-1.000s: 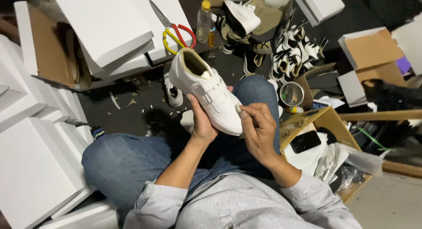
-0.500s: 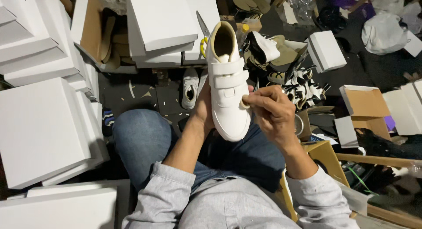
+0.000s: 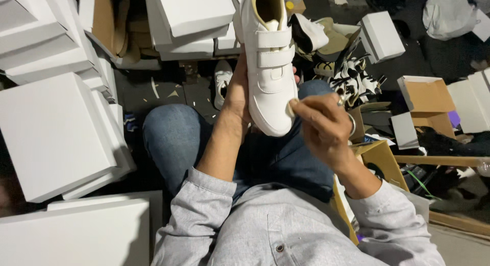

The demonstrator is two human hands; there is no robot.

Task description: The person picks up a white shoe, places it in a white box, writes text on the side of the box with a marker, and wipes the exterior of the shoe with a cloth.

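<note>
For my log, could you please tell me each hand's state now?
Left hand: closed, holding the white shoe.
Right hand: closed, pinching a small pad against it.

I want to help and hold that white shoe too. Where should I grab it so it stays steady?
Grip the white shoe around its middle from underneath, as the left hand does: sole in the palm, fingers wrapping the sides. It points toe-down toward the lap, so this keeps the toe free, where the right hand presses a small pad.

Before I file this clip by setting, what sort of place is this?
Probably a shoe packing or finishing workspace. White boxes are stacked around the seated person, loose shoes lie on the floor, and the left hand holds up a white strap sneaker while the right hand wipes it.
</note>
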